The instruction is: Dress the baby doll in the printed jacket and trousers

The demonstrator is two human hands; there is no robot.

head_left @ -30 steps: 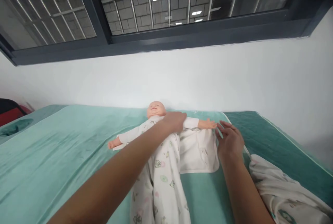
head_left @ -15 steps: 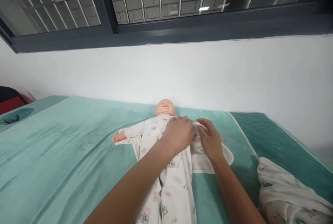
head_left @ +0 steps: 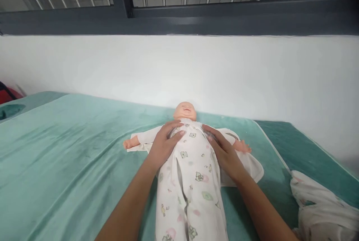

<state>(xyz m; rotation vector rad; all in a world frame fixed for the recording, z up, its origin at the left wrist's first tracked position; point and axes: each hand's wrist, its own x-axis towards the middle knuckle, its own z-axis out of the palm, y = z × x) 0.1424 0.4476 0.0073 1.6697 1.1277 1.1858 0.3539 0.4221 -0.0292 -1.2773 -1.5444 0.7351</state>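
Hands flat, holding nothing: your left hand [head_left: 165, 144] and right hand [head_left: 223, 150] press the white animal-print sleepsuit [head_left: 190, 181] on the plastic baby doll [head_left: 185, 111]; uneven pressure could bunch the fabric.

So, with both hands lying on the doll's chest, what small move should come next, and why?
Probably slide the right hand outward to gather the white flap that lies spread beside the doll. The printed garment covers the torso, with a slit open down its front, while the left hand rests flat and can steady it.
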